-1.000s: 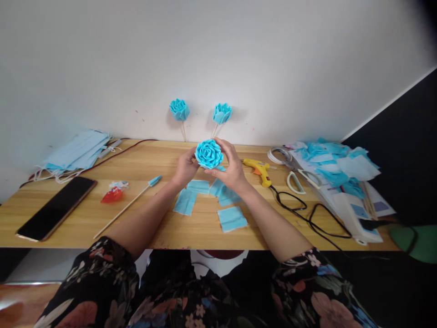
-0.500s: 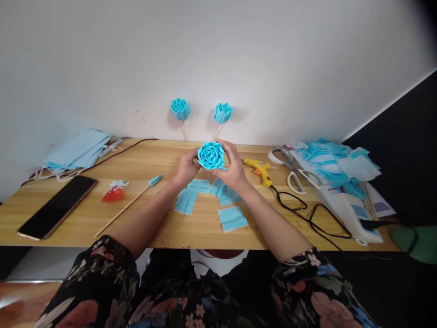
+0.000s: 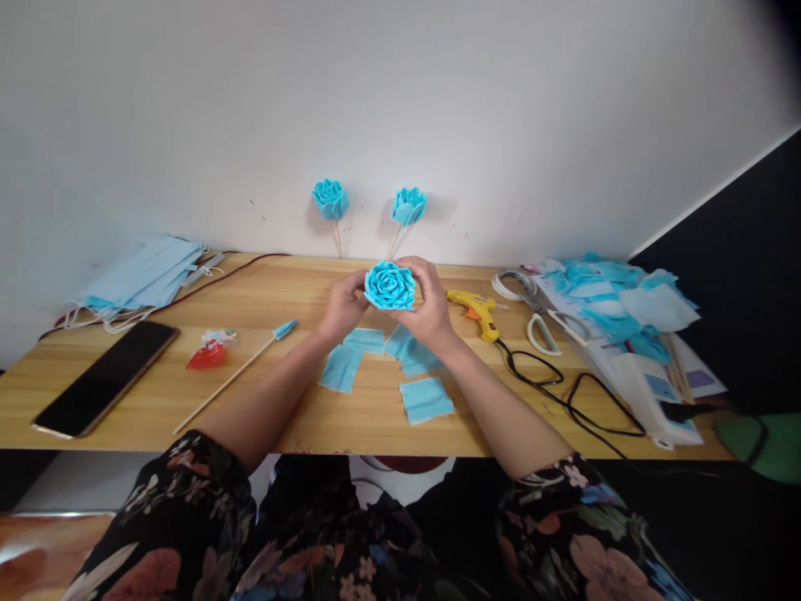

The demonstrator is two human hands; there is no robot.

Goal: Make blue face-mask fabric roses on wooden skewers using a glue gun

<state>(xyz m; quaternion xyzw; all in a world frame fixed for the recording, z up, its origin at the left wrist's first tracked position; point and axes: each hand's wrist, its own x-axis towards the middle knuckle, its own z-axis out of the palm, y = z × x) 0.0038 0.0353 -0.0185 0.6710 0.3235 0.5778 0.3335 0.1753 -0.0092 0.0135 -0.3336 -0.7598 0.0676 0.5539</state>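
Note:
A layered blue fabric rose (image 3: 389,285) is held between my two hands above the table, its spiral of petals facing me. My left hand (image 3: 345,305) grips it from the left side, and my right hand (image 3: 430,302) curls around its right side. The rose's underside and any stem are hidden. Below my hands lie several blue fabric squares (image 3: 426,400). To the left rests a wooden stick with a small blue bud (image 3: 286,329) at its tip. Two finished-looking blue flowers on sticks, a left one (image 3: 330,199) and a right one (image 3: 409,206), stand against the wall.
A yellow glue gun (image 3: 478,312) with a black cord and scissors (image 3: 543,335) lie on the right. Beyond them are blue and white fabric scraps (image 3: 619,292) and a power strip (image 3: 657,401). On the left are a phone (image 3: 106,380), a red packet (image 3: 208,354) and stacked face masks (image 3: 147,274).
The rose has tilted slightly, so its top looks flatter and a little wider. Both hands keep nearly the same place around it.

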